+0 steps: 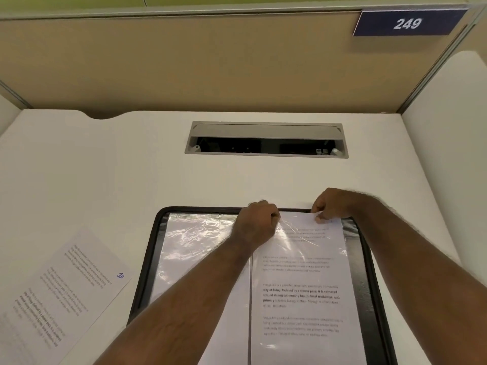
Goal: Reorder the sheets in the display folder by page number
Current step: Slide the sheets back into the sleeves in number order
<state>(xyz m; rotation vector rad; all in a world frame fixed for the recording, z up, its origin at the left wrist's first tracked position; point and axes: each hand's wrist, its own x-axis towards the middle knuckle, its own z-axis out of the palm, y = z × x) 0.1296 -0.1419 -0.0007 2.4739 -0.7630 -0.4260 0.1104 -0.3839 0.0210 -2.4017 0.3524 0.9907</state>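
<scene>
A black-edged display folder [263, 285] lies open on a white desk [131, 167], filling the lower middle of the frame. Both its pages are clear plastic sleeves. The left sleeve [195, 241] is shiny and wrinkled. The right sleeve [303, 299] shows a printed sheet [300, 322] with several blocks of text.

Two bare forearms reach up from the bottom edge to the top of the right page. The left hand [257, 225] has its fingers curled, pinching the plastic at the sleeve's top left corner, where the film puckers. The right hand [330, 206] has its fingers curled on the top edge of the sheet near its right corner, pinching it; whether it also holds the plastic cannot be told.

At lower left of the frame, apart from the folder, a loose sheet [66, 293] lies tilted on the desk, marked "10" in blue ink.

Above the folder, an open cable slot [266, 139] is set in the desk. A beige partition [184, 61] stands behind, with a blue sign [407, 23] reading "249" at upper right.
</scene>
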